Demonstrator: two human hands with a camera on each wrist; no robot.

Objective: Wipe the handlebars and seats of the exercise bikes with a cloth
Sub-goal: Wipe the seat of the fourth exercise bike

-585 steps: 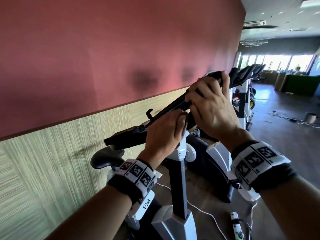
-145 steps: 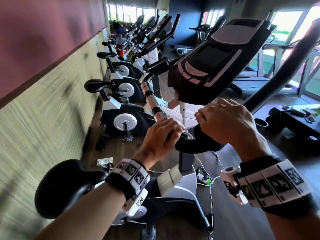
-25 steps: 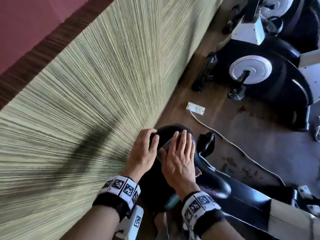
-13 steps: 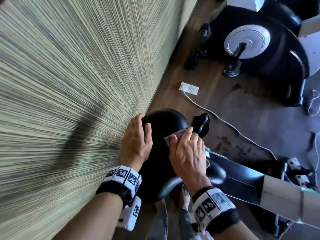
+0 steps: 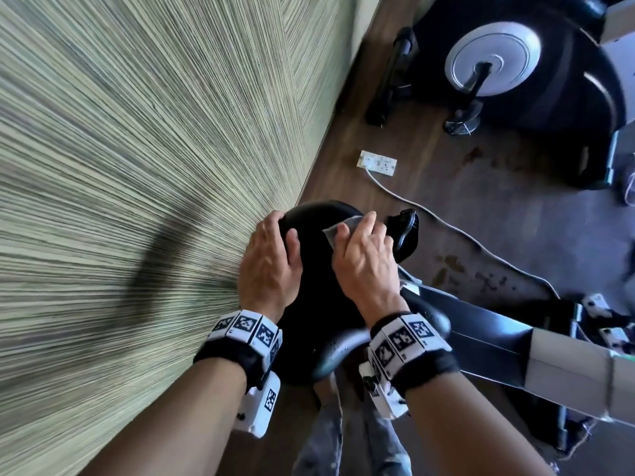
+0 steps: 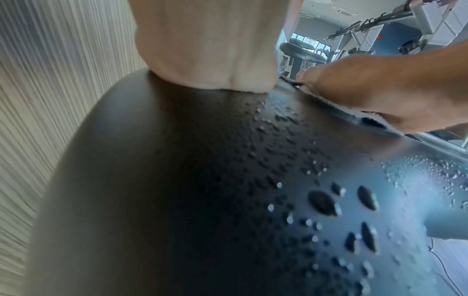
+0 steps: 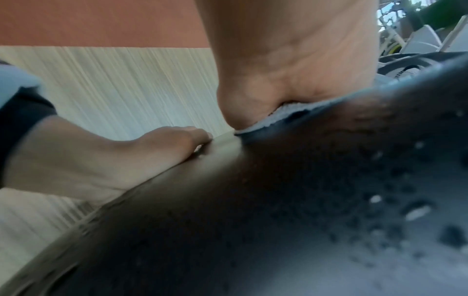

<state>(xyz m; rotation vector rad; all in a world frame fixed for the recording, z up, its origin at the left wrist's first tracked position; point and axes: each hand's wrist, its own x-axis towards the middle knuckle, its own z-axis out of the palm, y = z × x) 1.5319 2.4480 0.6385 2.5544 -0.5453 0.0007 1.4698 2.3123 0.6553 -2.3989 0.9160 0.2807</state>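
Right fingers: the fingers (image 5: 364, 223) of the right hand (image 5: 364, 266) lie close together and nearly straight, pressing a small pale grey cloth (image 5: 338, 228) flat onto the seat; no curl around it shows.
Left fingers: the fingers (image 5: 275, 219) of the left hand (image 5: 269, 266) spread slightly and curl over the seat's wall-side edge, bracing it.
Cloth: its corner pokes out ahead of the right fingertips, near the seat's wide rear end; the right wrist view shows its fuzzy edge squeezed under the palm.
Seat: the black padded exercise bike seat (image 5: 319, 324) sits under both hands, just beside the striped beige wall panel (image 5: 137, 166). Droplets bead on the narrow end nearest the wrists.
Step in hand: judged as wiping the seat top, with the beaded narrow end not yet dried.
Doing it well: probably best to keep the palm flat on the cloth, draw it in overlapping strokes toward the wet nose, and hold the left-hand brace so the seat does not twist.
Surroundings: a white power strip (image 5: 378, 163) with its cord lies on the dark wooden floor (image 5: 481, 235) beyond the seat.
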